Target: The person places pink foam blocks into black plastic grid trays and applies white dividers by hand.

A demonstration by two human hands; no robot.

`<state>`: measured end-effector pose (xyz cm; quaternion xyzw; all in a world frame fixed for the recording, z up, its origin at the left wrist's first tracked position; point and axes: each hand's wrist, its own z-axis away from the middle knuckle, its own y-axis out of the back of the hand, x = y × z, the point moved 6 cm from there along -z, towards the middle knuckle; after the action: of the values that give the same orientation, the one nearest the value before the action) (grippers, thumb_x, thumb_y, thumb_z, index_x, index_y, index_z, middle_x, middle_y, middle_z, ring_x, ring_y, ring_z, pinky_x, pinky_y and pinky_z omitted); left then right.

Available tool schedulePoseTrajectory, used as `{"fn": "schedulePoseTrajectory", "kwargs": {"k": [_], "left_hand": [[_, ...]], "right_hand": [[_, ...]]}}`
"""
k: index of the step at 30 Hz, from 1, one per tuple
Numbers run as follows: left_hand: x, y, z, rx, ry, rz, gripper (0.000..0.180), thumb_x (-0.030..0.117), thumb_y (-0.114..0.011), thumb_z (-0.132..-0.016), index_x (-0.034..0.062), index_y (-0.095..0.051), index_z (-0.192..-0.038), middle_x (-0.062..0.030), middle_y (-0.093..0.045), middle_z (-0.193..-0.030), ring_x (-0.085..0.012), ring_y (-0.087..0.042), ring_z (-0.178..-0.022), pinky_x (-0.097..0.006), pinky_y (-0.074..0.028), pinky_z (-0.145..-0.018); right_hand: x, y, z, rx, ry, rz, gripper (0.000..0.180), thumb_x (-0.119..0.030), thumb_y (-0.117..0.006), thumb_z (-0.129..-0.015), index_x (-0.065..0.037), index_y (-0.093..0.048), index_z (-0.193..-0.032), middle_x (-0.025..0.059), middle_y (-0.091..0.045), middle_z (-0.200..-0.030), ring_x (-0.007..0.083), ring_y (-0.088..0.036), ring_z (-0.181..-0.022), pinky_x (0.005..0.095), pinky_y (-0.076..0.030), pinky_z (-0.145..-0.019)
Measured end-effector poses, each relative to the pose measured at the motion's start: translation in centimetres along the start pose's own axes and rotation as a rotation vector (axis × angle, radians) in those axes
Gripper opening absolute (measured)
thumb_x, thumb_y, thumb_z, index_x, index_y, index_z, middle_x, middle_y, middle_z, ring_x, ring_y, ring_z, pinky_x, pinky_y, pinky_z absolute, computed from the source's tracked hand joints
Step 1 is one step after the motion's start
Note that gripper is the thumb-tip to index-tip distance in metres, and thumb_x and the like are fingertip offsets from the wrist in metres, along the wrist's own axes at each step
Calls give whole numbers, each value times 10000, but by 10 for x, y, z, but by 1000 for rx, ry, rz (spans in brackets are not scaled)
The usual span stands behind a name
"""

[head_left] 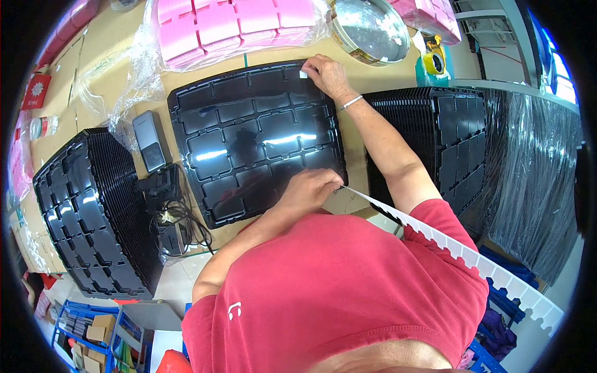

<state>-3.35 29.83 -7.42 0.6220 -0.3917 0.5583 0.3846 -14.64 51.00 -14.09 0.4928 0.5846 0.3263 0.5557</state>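
Note:
In front of me a black plastic tray (249, 140) with moulded compartments lies on the brown tabletop. My right hand (328, 76) is at the tray's far right corner, its fingers pinched on a small white label (303, 74) against the rim. Near the tray's close right corner, my left hand (313, 188) is closed, fingertips together at the end of a long white strip with a notched edge (444, 244). That strip runs from the fingertips past my right upper arm toward the lower right. The exact grip on it is partly hidden by the fingers.
Stacks of black trays stand left (93, 214) and right (429, 133). A grey power bank (151, 141) and tangled cables (186, 217) lie beside the tray. Behind are wrapped pink blocks (236, 28), a round tub (371, 31) and a yellow tape roll (434, 61).

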Motion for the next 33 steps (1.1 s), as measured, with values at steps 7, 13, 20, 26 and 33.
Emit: {"fn": "schedulePoseTrajectory", "kwargs": {"k": [7, 13, 20, 26, 33], "left_hand": [[-1, -8, 4, -94, 1, -41, 92, 49, -610, -856, 55, -605, -948, -84, -648, -884, -255, -645, -819, -347, -519, -697], [14, -6, 18, -74, -7, -59, 65, 98, -591, -851, 53, -617, -890, -106, -649, -841, -309, -630, -782, -396, -491, -677], [-15, 13, 10, 206, 148, 43, 144, 130, -669, -833, 51, -688, -953, -84, -698, -887, -195, -668, -808, -299, -508, -728], [-45, 21, -1, 260, 273, 402, 157, 39, -653, -862, 14, -694, -1012, -43, -700, -879, -75, -624, -806, -220, -492, -748], [-38, 8, 7, 158, 360, 358, 169, 91, -659, -873, -10, -676, -1007, -51, -694, -859, -84, -638, -782, -218, -493, -741]], "right_hand": [[-11, -4, 7, 166, 45, 30, 40, -80, -638, -794, -57, -629, -825, 110, -602, -804, 301, -606, -803, 394, -500, -706], [-58, 83, 47, 610, 118, 15, 58, -19, -635, -799, -37, -604, -845, 109, -581, -794, 286, -578, -733, 366, -481, -657], [-68, 109, 200, 320, -512, -259, 78, -77, -655, -856, -3, -643, -876, 88, -622, -763, 129, -564, -619, 253, -459, -571], [-95, 117, 299, 167, -678, -266, 92, -94, -657, -843, -8, -640, -871, 95, -626, -736, 156, -589, -618, 276, -470, -572], [-73, 87, 421, 184, -934, -211, 75, -75, -634, -811, -24, -636, -867, 144, -646, -780, 262, -640, -665, 336, -496, -609]]}}
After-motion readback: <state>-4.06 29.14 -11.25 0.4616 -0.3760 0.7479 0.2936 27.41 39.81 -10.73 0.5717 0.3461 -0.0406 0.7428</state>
